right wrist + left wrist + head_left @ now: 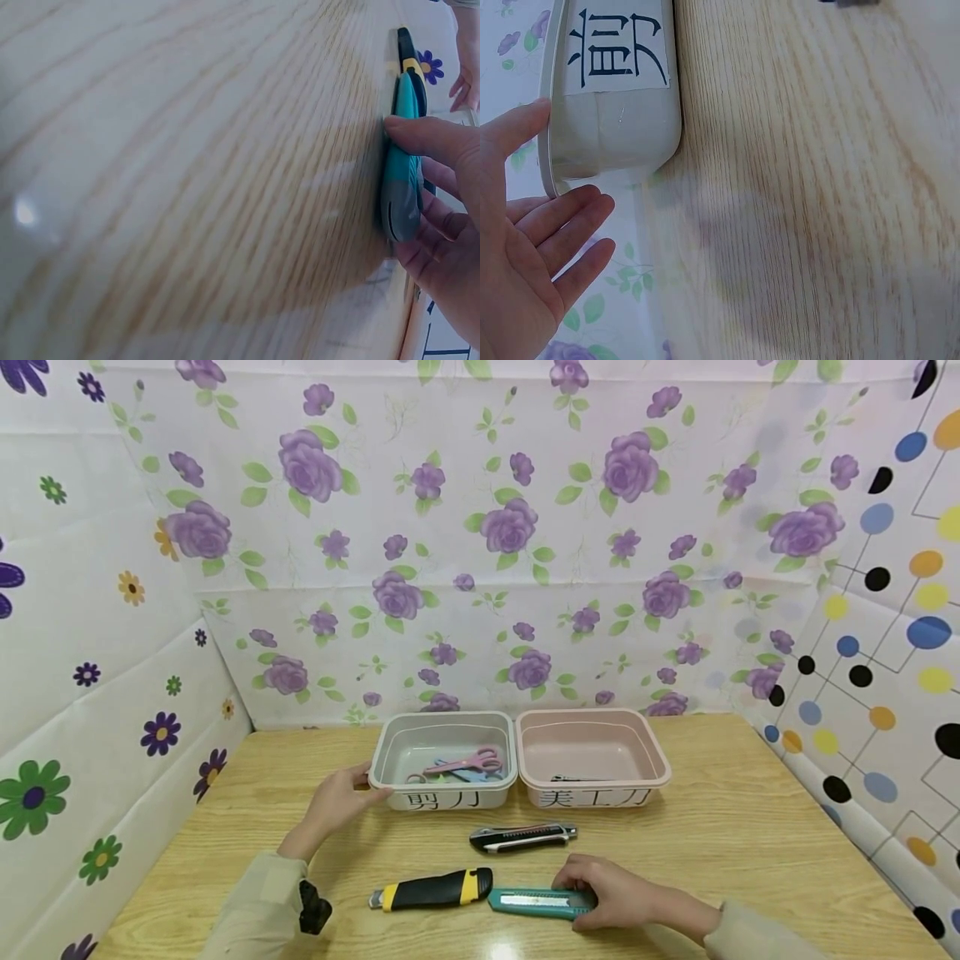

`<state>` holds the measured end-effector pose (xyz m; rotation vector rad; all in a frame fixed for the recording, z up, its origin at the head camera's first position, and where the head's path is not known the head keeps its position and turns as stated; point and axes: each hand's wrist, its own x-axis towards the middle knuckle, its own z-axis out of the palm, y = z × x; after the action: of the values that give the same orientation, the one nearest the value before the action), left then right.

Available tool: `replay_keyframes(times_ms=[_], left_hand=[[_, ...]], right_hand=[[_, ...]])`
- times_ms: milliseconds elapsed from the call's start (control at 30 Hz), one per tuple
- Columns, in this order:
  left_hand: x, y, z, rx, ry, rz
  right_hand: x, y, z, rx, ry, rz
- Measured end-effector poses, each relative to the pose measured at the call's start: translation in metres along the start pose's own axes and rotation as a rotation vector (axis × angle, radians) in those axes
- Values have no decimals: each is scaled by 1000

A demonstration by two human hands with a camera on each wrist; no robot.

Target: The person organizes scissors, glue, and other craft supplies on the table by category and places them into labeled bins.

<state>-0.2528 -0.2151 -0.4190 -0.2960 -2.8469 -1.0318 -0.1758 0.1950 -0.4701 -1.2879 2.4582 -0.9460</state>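
A pink rectangular plastic basket (588, 753) with a black-lettered label sits on the wood-grain table (750, 827), partly hidden dark slim items inside. Just left of this basket is a pale grey plastic basket (405, 758) containing pink-handled scissors (486, 761) and other scissors. Just in front of the pink basket, toward its left, a black-and-silver utility knife (522, 837) lies between it and the teal plastic utility knife (534, 902) nearer the person. A black-and-yellow utility knife (435, 891) lies farther front-left of the pink basket, its end right by the teal knife's tip. In front of the pink basket, the right hand (607, 893) grasps the teal knife between thumb and fingers. Left of the pink basket, the left hand (341, 799) rests, fingers loosely extended, against the grey basket's corner, thumb touching the rim.
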Motion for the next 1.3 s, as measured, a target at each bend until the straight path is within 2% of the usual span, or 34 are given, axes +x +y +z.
replay_keyframes(times_ms=[233,533,833,1300], left_hand=[[0,1,0,10,5,5],[1,-1,0,-2,1,-2],[3,-2,0,-2,0,1],[1,-1,0,-2,-6,2]], right_hand=[[1,-1,-1,-22,4,-8],[2,-2,-10,-147,13,2],[1,-6,-21,-157,-17,36],[4,-12,-36,-183,26,31]])
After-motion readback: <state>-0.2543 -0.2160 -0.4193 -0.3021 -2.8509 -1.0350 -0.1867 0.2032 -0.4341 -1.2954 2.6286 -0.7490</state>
